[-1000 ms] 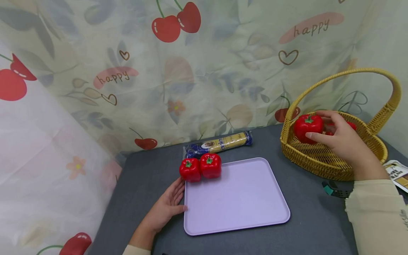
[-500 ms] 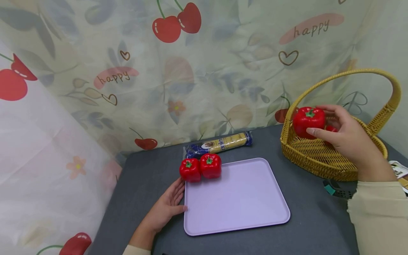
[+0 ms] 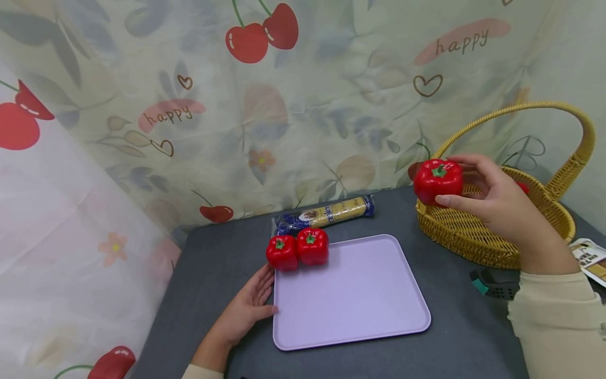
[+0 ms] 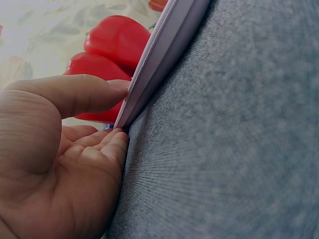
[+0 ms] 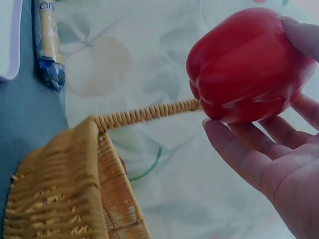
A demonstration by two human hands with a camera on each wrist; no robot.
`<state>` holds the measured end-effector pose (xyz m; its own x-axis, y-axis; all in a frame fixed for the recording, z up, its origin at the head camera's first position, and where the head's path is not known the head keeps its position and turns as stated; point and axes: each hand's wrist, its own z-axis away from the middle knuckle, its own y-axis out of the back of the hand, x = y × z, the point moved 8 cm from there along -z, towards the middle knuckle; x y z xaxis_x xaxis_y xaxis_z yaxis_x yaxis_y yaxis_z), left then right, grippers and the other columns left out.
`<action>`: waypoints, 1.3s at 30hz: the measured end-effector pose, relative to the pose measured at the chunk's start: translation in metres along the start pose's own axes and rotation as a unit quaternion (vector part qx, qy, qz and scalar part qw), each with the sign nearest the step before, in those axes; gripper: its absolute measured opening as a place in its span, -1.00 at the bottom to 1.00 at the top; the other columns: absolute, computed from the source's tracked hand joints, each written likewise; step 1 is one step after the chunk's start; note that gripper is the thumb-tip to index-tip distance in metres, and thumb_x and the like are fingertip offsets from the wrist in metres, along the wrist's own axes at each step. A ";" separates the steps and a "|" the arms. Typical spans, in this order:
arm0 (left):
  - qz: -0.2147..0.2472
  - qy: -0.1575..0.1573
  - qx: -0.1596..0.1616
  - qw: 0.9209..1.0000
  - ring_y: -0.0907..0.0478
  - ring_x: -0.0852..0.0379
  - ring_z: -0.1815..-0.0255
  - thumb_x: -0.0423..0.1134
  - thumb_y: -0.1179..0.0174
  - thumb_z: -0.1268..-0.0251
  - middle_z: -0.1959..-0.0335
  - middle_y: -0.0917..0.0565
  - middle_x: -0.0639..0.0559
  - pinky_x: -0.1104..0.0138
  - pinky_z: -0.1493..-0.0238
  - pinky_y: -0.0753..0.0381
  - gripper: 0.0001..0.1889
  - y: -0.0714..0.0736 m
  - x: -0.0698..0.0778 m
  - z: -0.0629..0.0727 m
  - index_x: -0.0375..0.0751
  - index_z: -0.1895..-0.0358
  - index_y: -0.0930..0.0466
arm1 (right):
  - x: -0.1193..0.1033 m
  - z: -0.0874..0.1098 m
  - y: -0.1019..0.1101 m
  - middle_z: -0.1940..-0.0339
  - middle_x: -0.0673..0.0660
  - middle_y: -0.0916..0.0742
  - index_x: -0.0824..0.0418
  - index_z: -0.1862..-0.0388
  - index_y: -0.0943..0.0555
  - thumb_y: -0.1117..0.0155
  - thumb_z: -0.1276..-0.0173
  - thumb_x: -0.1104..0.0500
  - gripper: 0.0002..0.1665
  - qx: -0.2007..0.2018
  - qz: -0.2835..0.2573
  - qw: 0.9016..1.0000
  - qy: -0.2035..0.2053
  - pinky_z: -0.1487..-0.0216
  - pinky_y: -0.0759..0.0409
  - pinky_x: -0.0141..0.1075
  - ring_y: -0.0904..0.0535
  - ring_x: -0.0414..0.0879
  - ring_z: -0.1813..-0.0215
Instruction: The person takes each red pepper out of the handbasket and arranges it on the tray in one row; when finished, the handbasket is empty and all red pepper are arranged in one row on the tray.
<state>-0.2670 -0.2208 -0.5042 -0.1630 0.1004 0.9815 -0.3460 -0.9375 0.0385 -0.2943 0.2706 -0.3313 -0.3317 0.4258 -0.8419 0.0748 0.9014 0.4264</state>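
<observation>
Cherry-print cloth [image 3: 307, 121] backs grey tabletop [image 3: 222, 258] | right hand [image 3: 502, 210] grips pepper [image 3: 436, 184] by back-right-corner basket [image 3: 466, 245] | left hand [image 3: 246, 308], relaxed, touches left edge of tray [image 3: 352, 295]

the right fingers [image 5: 239, 149] have carried the red pepper [image 3: 437, 181] leftward, over the basket's [image 3: 450, 239] left rim.

I have the tray [image 3: 352, 295] before me on the table [image 3: 454, 326], my left hand [image 3: 248, 302] at its left edge. At its far left corner one pepper [image 3: 282, 252] touches a second pepper [image 3: 313, 246] on its right. Behind them lies the pasta pack [image 3: 326, 213]. To the tray's right, apart, stands the basket [image 3: 466, 247]; my right hand [image 3: 497, 205] holds a third pepper [image 3: 436, 184] by its left end. The cloth [image 3: 303, 131] hangs behind everything.
</observation>
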 end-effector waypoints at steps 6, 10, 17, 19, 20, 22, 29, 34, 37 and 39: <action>0.001 0.003 -0.001 1.000 0.00 -0.07 -0.76 -0.61 -0.42 -0.32 -0.79 -0.04 -0.10 0.21 -0.61 -0.14 0.11 0.001 -0.002 -0.001 -0.13 -0.81 0.09 | -0.009 -0.002 -0.023 -0.56 0.18 -0.41 0.11 -0.72 -0.24 -0.56 -0.43 0.32 0.01 -0.033 -0.015 0.999 0.006 0.04 -0.71 -0.47 -0.43 0.08 -0.40; 0.000 0.002 -0.002 1.000 0.00 -0.07 -0.76 -0.61 -0.41 -0.32 -0.79 -0.03 -0.10 0.21 -0.62 -0.13 0.11 0.001 -0.002 -0.001 -0.13 -0.81 0.09 | -0.012 -0.004 -0.042 -0.58 0.24 -0.41 0.12 -0.72 -0.24 -0.59 -0.40 0.30 0.03 -0.058 -0.034 0.998 0.004 0.02 -0.73 -0.43 -0.42 0.26 -0.46; 0.005 -0.004 -0.010 1.000 0.00 -0.06 -0.76 -0.62 -0.40 -0.32 -0.79 -0.03 -0.09 0.23 -0.62 -0.13 0.11 0.000 -0.002 -0.001 -0.13 -0.81 0.09 | -0.013 -0.005 -0.076 -0.53 0.33 -0.45 0.18 -0.73 -0.22 -0.59 -0.40 0.28 0.05 -0.101 -0.053 0.993 0.012 -0.04 -0.72 -0.40 -0.45 0.35 -0.44; 0.005 -0.005 -0.011 1.000 0.01 -0.06 -0.76 -0.63 -0.40 -0.31 -0.79 -0.02 -0.09 0.23 -0.62 -0.12 0.12 0.001 -0.002 -0.002 -0.13 -0.81 0.09 | -0.015 -0.004 -0.084 -0.51 0.31 -0.47 0.21 -0.72 -0.24 -0.60 -0.39 0.29 0.04 -0.110 -0.058 0.992 0.021 -0.07 -0.71 -0.40 -0.44 0.32 -0.44; 0.005 -0.005 -0.010 1.000 0.01 -0.06 -0.76 -0.63 -0.40 -0.31 -0.79 -0.02 -0.09 0.22 -0.62 -0.12 0.12 0.001 -0.002 -0.002 -0.13 -0.81 0.09 | -0.016 -0.004 -0.089 -0.51 0.31 -0.47 0.23 -0.71 -0.24 -0.60 -0.38 0.30 0.04 -0.117 -0.060 0.991 0.026 -0.08 -0.71 -0.39 -0.43 0.32 -0.45; 0.004 -0.005 -0.009 1.000 0.01 -0.06 -0.76 -0.63 -0.41 -0.31 -0.79 -0.03 -0.09 0.22 -0.61 -0.12 0.12 0.001 -0.002 -0.002 -0.13 -0.81 0.09 | -0.017 -0.004 -0.098 -0.50 0.30 -0.47 0.25 -0.68 -0.26 -0.61 -0.36 0.31 0.02 -0.127 -0.063 0.989 0.033 -0.11 -0.72 -0.36 -0.41 0.31 -0.47; -0.003 -0.008 -0.017 1.000 0.04 -0.08 -0.77 -0.61 -0.41 -0.32 -0.80 0.00 -0.10 0.24 -0.60 -0.14 0.13 0.002 -0.003 -0.003 -0.14 -0.81 0.13 | -0.011 -0.003 -0.135 -0.48 0.29 -0.50 0.30 -0.62 -0.30 -0.61 -0.38 0.27 -0.05 -0.166 -0.079 0.983 0.016 -0.24 -0.72 -0.03 -0.44 0.30 -0.48; -0.002 -0.002 -0.013 1.000 0.01 -0.05 -0.76 -0.60 -0.42 -0.31 -0.80 -0.01 -0.07 0.32 -0.56 -0.19 0.14 0.003 -0.005 -0.003 -0.13 -0.81 0.13 | 0.004 -0.002 -0.162 -0.45 0.31 -0.53 0.32 -0.61 -0.31 -0.61 -0.40 0.24 -0.07 -0.177 -0.066 0.982 0.000 -0.28 -0.69 0.11 -0.48 0.31 -0.45; -0.003 0.002 -0.009 1.000 0.00 -0.04 -0.76 -0.59 -0.43 -0.31 -0.80 -0.02 -0.06 0.33 -0.55 -0.21 0.14 0.004 -0.006 -0.003 -0.12 -0.81 0.12 | 0.015 -0.001 -0.177 -0.45 0.31 -0.54 0.31 -0.59 -0.33 -0.61 -0.41 0.21 -0.09 -0.183 -0.057 0.981 -0.019 -0.29 -0.69 0.12 -0.47 0.32 -0.46; -0.005 0.003 -0.008 1.000 0.00 -0.05 -0.76 -0.59 -0.44 -0.31 -0.80 -0.02 -0.06 0.32 -0.55 -0.21 0.14 0.004 -0.006 -0.003 -0.11 -0.81 0.11 | 0.020 0.000 -0.185 -0.45 0.33 -0.54 0.32 -0.58 -0.34 -0.61 -0.41 0.21 -0.11 -0.185 -0.055 0.981 -0.027 -0.29 -0.68 0.12 -0.47 0.34 -0.47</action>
<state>-0.2698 -0.2241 -0.5102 -0.1656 0.1115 0.9799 -0.3615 -0.9313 0.0449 -0.3147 0.1121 -0.4273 -0.2673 0.3409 -0.9013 -0.3079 0.8561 0.4152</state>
